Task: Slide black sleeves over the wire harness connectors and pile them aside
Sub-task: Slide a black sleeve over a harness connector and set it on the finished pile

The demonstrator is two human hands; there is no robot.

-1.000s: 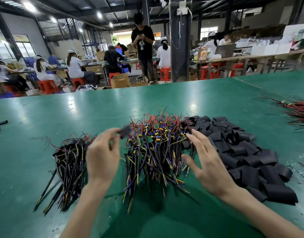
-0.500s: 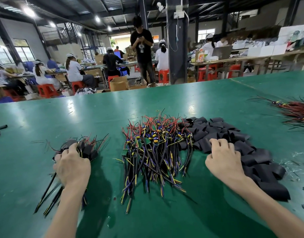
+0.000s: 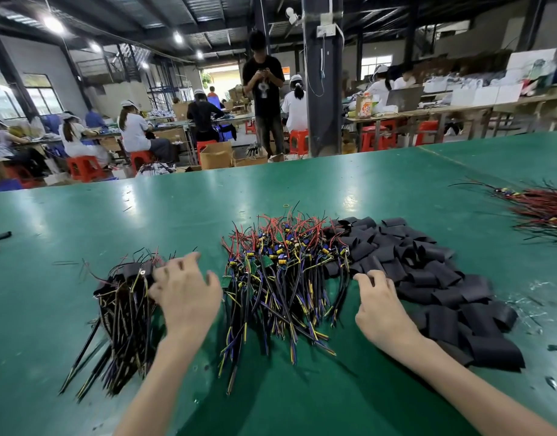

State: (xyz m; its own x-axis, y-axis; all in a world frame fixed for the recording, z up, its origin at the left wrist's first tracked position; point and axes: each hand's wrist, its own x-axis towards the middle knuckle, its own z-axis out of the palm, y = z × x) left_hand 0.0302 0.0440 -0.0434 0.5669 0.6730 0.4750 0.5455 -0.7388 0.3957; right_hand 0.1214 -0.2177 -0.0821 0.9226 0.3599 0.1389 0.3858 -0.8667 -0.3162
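Observation:
A heap of bare wire harnesses (image 3: 280,278), with red, yellow and blue wires and small circuit boards, lies in the middle of the green table (image 3: 302,190). To its right spreads a pile of flat black sleeves (image 3: 428,272). To its left lies a pile of sleeved harnesses (image 3: 126,309). My left hand (image 3: 182,291) hovers between the sleeved pile and the bare heap, fingers spread, holding nothing. My right hand (image 3: 381,306) rests at the left edge of the sleeve pile, fingers bent down onto the sleeves. Whether it grips one is hidden.
A bundle of red wires (image 3: 544,212) lies at the table's far right. Two small black pieces (image 3: 1,236) sit at the far left edge. Wire scraps litter the table right of the sleeves. Beyond the table, people sit at benches and one person stands.
My left hand laid a sleeved harness on the left pile, let go and now moves right with fingers spread. My right hand reached into the black sleeves and has drawn back to the pile's left edge.

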